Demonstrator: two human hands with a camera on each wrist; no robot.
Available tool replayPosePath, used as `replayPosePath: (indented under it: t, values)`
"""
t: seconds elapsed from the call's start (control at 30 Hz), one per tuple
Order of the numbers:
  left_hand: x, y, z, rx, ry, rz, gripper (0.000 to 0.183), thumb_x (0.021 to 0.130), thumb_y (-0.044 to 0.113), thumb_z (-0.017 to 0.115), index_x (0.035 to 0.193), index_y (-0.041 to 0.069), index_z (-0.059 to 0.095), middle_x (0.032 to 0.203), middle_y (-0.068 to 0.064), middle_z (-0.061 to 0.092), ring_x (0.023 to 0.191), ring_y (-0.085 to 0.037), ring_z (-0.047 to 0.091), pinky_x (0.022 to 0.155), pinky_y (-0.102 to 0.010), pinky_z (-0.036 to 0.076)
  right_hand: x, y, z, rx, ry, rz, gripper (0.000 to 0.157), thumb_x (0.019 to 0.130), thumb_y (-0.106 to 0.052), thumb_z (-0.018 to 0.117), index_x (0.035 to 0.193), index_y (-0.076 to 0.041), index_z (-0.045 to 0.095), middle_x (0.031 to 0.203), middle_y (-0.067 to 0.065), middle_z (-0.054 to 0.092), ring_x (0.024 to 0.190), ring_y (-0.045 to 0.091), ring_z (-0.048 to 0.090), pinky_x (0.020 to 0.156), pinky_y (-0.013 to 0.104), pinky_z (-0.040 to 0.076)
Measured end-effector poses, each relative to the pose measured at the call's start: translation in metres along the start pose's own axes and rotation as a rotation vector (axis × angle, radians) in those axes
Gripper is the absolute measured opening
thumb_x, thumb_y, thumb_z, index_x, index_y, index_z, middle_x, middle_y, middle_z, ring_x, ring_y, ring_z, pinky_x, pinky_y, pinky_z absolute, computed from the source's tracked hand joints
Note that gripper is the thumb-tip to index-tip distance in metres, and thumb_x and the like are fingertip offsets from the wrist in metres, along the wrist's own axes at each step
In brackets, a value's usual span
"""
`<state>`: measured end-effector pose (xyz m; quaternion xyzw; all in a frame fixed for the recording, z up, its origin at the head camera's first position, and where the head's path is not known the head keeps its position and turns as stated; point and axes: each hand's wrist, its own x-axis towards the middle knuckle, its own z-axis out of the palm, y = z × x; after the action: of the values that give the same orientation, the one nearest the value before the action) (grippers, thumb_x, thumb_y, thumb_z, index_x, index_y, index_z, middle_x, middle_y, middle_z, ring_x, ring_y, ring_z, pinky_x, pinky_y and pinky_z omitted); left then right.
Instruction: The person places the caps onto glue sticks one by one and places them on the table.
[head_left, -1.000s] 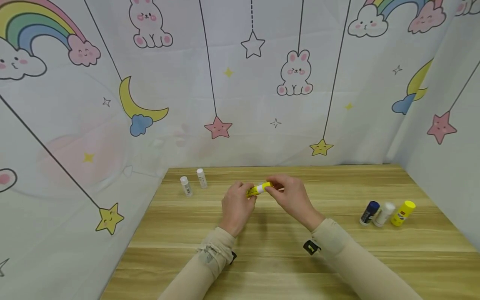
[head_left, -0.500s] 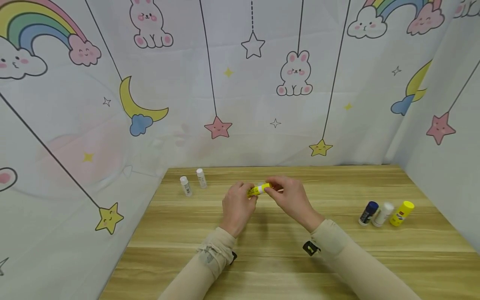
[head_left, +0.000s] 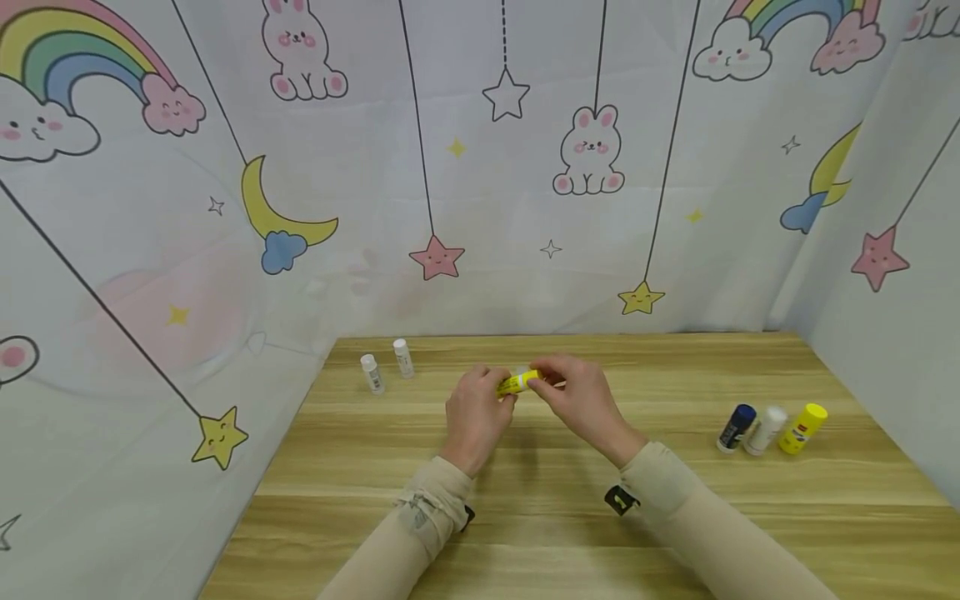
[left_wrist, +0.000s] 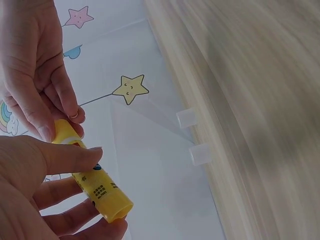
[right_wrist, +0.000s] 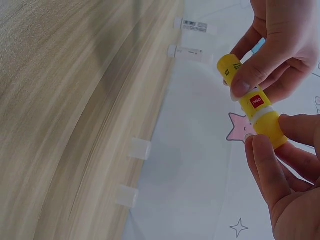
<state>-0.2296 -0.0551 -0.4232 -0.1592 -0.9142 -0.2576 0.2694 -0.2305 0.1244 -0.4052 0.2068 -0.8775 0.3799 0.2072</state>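
white cloth backdrop [head_left: 495, 192] | printed rabbits [head_left: 589, 152], stars [head_left: 437, 257], rainbows [head_left: 97, 43] | wood-grain tabletop [head_left: 345, 450] below | soft diffuse light

A curtained-off table nook: white fabric sheets [head_left: 487, 200] printed with cartoon rabbits [head_left: 591, 158], stars [head_left: 437, 258] and rainbows [head_left: 88, 43] surround a light-brown wood-grain table [head_left: 540, 542] — home or studio, unclear.

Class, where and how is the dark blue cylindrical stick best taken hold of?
Likely the upper half of the dark blue cylindrical stick, pinched front and back from the left: it stands upright, left side free, while a white cylindrical stick stands close on its right.
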Motion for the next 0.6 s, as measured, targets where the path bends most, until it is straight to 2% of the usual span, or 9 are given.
replayPosePath:
  t: [0.6]
  values:
    - [-0.0023, -0.0013, 0.0014, 0.009, 0.018, 0.051, 0.022, 0.081, 0.018, 0.087, 0.100, 0.015, 0.077, 0.090, 0.000, 0.067, 0.077, -0.018, 0.064, 0.062, -0.035, 0.055, -0.0019, -0.0024, 0.0016, 0.021, -0.001, 0.001, 0.019, 0.092, -0.017, 0.076, 0.110, -0.012, 0.075, 0.100, -0.001, 0.073, 0.083, 0.010, 0.069, 0.072, 0.028, 0.058]
